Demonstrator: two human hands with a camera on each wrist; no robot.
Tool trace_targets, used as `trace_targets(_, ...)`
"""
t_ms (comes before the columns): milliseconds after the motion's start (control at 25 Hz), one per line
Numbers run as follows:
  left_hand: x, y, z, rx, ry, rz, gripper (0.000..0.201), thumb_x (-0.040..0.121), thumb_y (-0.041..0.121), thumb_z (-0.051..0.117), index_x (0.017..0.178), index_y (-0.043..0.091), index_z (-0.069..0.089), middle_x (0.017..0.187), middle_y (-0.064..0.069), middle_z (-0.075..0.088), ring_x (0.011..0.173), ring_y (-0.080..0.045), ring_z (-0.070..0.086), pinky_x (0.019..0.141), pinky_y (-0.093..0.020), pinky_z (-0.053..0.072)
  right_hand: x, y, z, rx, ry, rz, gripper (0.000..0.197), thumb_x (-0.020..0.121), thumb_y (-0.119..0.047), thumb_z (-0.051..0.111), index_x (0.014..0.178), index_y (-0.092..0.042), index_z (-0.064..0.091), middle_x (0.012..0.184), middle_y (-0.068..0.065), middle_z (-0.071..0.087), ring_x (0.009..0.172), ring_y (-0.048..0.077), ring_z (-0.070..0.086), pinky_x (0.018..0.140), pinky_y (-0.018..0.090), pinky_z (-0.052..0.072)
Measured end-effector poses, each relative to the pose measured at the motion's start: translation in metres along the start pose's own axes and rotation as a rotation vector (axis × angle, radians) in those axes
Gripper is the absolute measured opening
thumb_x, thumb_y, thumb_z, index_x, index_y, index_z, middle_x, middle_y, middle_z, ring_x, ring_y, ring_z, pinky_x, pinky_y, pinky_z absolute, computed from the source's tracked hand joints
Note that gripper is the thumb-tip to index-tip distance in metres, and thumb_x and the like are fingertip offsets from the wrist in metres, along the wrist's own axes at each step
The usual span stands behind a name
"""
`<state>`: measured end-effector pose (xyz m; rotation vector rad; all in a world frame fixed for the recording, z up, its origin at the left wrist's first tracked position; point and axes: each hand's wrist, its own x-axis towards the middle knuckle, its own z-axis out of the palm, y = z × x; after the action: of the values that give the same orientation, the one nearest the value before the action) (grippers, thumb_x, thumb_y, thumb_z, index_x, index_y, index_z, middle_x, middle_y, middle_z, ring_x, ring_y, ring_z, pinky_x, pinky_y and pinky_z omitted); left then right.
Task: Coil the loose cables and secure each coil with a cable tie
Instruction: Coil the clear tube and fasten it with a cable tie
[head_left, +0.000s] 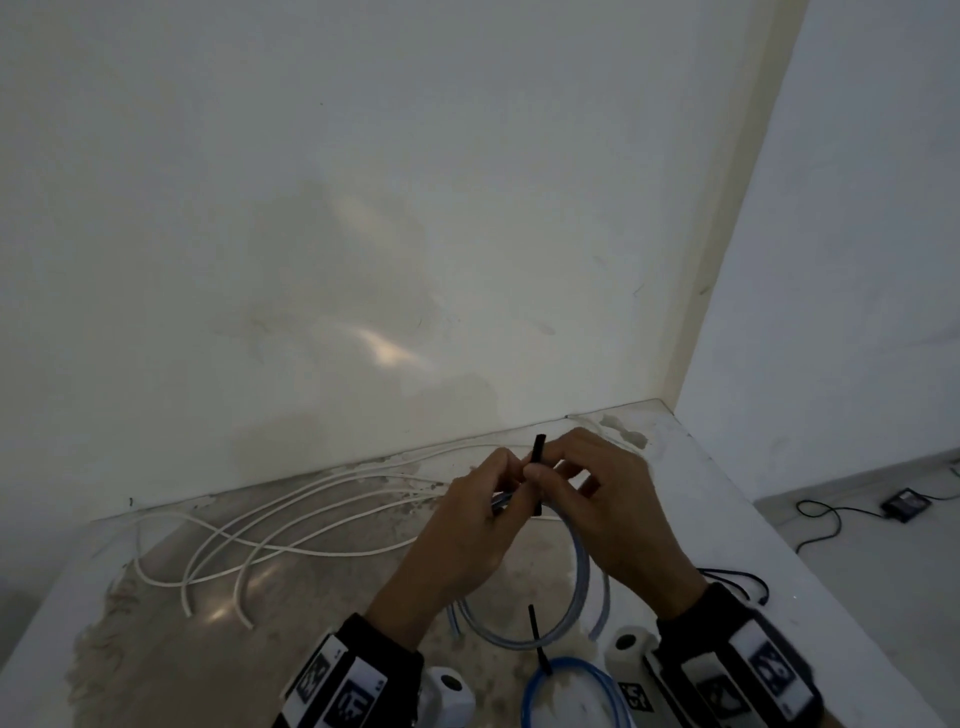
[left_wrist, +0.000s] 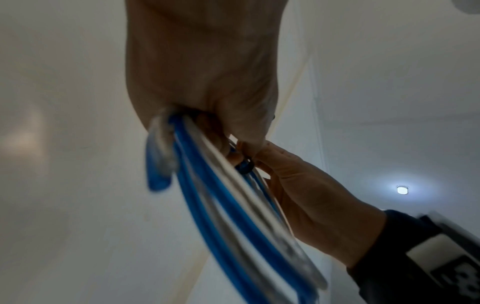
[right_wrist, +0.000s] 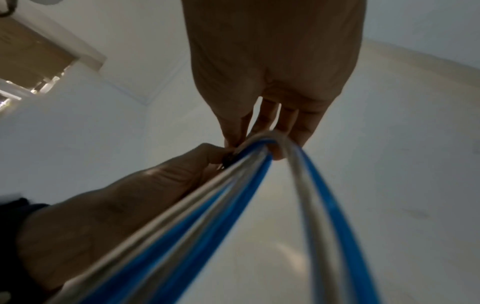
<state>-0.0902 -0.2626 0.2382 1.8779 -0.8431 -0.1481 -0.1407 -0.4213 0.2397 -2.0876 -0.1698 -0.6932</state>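
A coil of blue and clear cable (head_left: 582, 571) hangs from both hands above the table (head_left: 337, 597). My left hand (head_left: 511, 486) grips the bundled strands (left_wrist: 221, 195) in its curled fingers. My right hand (head_left: 550, 470) pinches a black cable tie (head_left: 537, 452) that wraps the bundle, with its tail sticking up; its other fingers (right_wrist: 272, 115) hook over the coil (right_wrist: 233, 195). The tie's loop (left_wrist: 245, 165) sits between the two hands. A second blue coil (head_left: 571, 691) with a black tie (head_left: 537, 644) on it lies on the table in front of me. Several loose white cables (head_left: 291, 525) sprawl to the left.
A wall (head_left: 363, 260) rises directly behind the table. The table's right edge (head_left: 779, 535) drops to the floor, where a black device (head_left: 906, 504) with a cord lies. A thin black cable (head_left: 737, 577) rests on the table near my right wrist.
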Motion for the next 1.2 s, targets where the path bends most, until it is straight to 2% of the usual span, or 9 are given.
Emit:
trace_targets(240, 0.006, 0.011, -0.004, -0.143, 0.05, -0.03, 0.025, 0.1, 0.018, 0.048, 0.075, 0.023, 0.046, 0.07, 0.005, 0.053, 0.05, -0.003, 0.041, 0.054, -0.02, 0.034, 0.025, -0.019, -0.011, 0.155, 0.115, 0.031, 0.008, 0.091, -0.016, 0.069, 0.085, -0.011, 0.071, 0.079, -0.003, 0.069, 0.07, 0.015, 0.069, 0.053, 0.043, 0.058)
trace_targets(320, 0.007, 0.015, -0.005, -0.15, 0.058, -0.006, 0.024, 0.1, 0.016, 0.047, 0.076, 0.02, 0.046, 0.074, -0.005, 0.055, 0.05, -0.003, 0.041, 0.055, -0.02, 0.034, 0.028, -0.024, -0.012, 0.192, 0.122, 0.058, 0.008, 0.091, -0.016, 0.068, 0.087, -0.009, 0.07, 0.081, -0.001, 0.069, 0.069, 0.014, 0.069, 0.049, 0.041, 0.058)
trace_targets(560, 0.012, 0.012, 0.002, -0.225, 0.03, -0.022, 0.025, 0.104, 0.025, 0.04, 0.09, 0.009, 0.053, 0.056, 0.009, 0.037, 0.046, -0.007, 0.03, 0.048, -0.02, 0.03, 0.029, -0.017, -0.01, 0.293, 0.149, 0.194, 0.011, 0.095, -0.02, 0.063, 0.094, -0.012, 0.071, 0.079, 0.0, 0.068, 0.063, 0.015, 0.067, 0.051, 0.023, 0.05)
trace_targets(760, 0.021, 0.008, 0.006, -0.698, 0.305, -0.283, 0.032, 0.105, 0.026, 0.035, 0.1, 0.004, 0.057, 0.053, 0.007, 0.028, 0.041, -0.007, 0.02, 0.041, -0.021, 0.02, -0.003, -0.002, 0.004, 0.362, -0.019, 0.336, 0.024, 0.105, -0.027, 0.039, 0.107, -0.018, 0.061, 0.069, 0.006, 0.062, 0.057, 0.023, 0.061, 0.05, 0.033, 0.05)
trace_targets(840, 0.024, 0.001, 0.008, -0.719, 0.391, -0.352, 0.032, 0.105, 0.026, 0.036, 0.11, 0.005, 0.059, 0.057, 0.002, 0.039, 0.043, -0.01, 0.032, 0.044, -0.024, 0.029, -0.014, 0.004, 0.013, 0.465, 0.043, 0.429, 0.032, 0.107, -0.026, 0.031, 0.101, -0.012, 0.059, 0.057, 0.002, 0.045, 0.047, 0.019, 0.044, 0.045, 0.031, 0.045)
trace_targets(960, 0.014, -0.011, 0.027, -0.545, 0.321, -0.45, 0.026, 0.104, 0.027, 0.039, 0.111, 0.012, 0.059, 0.074, -0.005, 0.062, 0.058, -0.016, 0.06, 0.058, -0.031, 0.049, -0.022, 0.022, 0.024, 0.597, 0.227, 0.571, 0.036, 0.108, -0.029, 0.029, 0.1, -0.01, 0.058, 0.056, -0.006, 0.035, 0.047, 0.011, 0.033, 0.045, 0.028, 0.038)
trace_targets(1040, -0.004, -0.033, 0.039, -0.413, 0.29, -0.517, 0.023, 0.104, 0.026, 0.038, 0.11, 0.015, 0.058, 0.075, -0.002, 0.06, 0.061, -0.016, 0.061, 0.056, -0.028, 0.05, -0.035, 0.035, 0.032, 0.548, 0.125, 0.627, 0.036, 0.108, -0.031, 0.03, 0.103, -0.012, 0.061, 0.062, 0.0, 0.047, 0.051, 0.015, 0.047, 0.049, 0.031, 0.046)
trace_targets(1120, -0.028, -0.074, 0.041, -0.268, 0.339, -0.623, 0.021, 0.104, 0.025, 0.039, 0.098, 0.016, 0.057, 0.073, -0.006, 0.053, 0.058, -0.018, 0.054, 0.047, -0.027, 0.045, -0.057, 0.053, 0.041, 0.416, -0.18, 0.723, 0.036, 0.106, -0.031, 0.034, 0.109, -0.011, 0.064, 0.079, 0.01, 0.063, 0.067, 0.019, 0.062, 0.061, 0.029, 0.054)
trace_targets(1200, -0.059, -0.118, 0.035, -0.198, 0.329, -0.799, 0.026, 0.103, 0.026, 0.037, 0.088, 0.015, 0.056, 0.075, -0.027, 0.045, 0.058, -0.04, 0.049, 0.048, -0.029, 0.034, -0.083, 0.075, 0.041, 0.283, -0.451, 0.84, 0.034, 0.105, -0.034, 0.039, 0.113, -0.011, 0.064, 0.094, 0.008, 0.068, 0.077, 0.016, 0.066, 0.069, 0.024, 0.054)
